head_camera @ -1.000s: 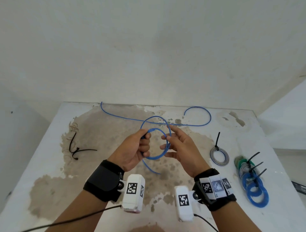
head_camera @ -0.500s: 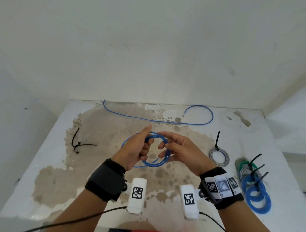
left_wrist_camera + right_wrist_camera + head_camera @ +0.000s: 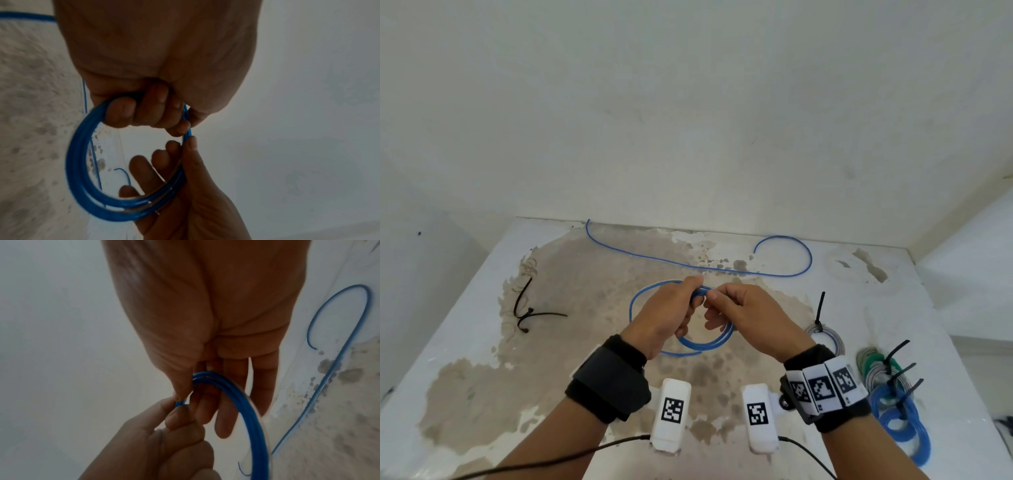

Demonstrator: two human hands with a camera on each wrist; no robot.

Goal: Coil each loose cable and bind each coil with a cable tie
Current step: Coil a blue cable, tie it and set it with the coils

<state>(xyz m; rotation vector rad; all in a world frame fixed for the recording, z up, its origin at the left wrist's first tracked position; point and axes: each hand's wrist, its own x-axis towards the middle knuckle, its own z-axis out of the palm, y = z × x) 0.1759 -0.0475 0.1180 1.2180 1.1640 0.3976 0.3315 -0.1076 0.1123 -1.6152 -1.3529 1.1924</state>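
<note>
A blue cable coil (image 3: pixel 710 343) hangs between my two hands above the stained table (image 3: pixel 482 342). My left hand (image 3: pixel 693 296) grips the coil's top with curled fingers (image 3: pixel 131 113), and a wider loose loop (image 3: pixel 632 308) of the same cable swings out to its left. My right hand (image 3: pixel 717 298) pinches the strands beside the left thumb, thumb (image 3: pixel 180 386) against the coil (image 3: pixel 236 395). In the left wrist view the coil (image 3: pixel 80 165) shows a few turns. A second loose blue cable (image 3: pixel 688 264) lies along the table's back.
Black cable ties (image 3: pixel 527 313) lie at the left of the table. At the right sit bound coils: a grey one (image 3: pixel 834 337), a green one (image 3: pixel 871 359) and blue ones (image 3: pixel 907 425), each with a black tie. White walls close the back and sides.
Another turn has been laid onto the coil. My hands have come together at its top, and a loose loop now hangs out to the left of my left hand.
</note>
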